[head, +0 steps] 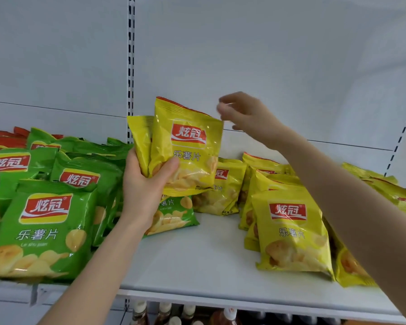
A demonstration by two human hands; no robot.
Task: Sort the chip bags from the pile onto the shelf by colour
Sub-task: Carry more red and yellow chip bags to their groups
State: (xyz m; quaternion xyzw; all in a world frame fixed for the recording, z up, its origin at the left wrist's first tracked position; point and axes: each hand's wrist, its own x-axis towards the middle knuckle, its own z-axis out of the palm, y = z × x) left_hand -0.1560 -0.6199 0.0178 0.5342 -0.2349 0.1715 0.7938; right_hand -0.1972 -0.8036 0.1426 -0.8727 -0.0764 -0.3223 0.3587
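My left hand grips two yellow chip bags upright above the middle of the white shelf, one bag behind the other. My right hand hovers blurred at the front bag's top right corner, fingers loosely curled, with nothing visibly held. Green bags lie stacked on the shelf's left side, and one green bag lies beneath my left hand. Yellow bags are grouped on the right, with another yellow bag behind the held ones.
Red bags peek out behind the green ones at the far left. A slotted upright splits the white back panel. Bottles stand on the level below the shelf's front edge.
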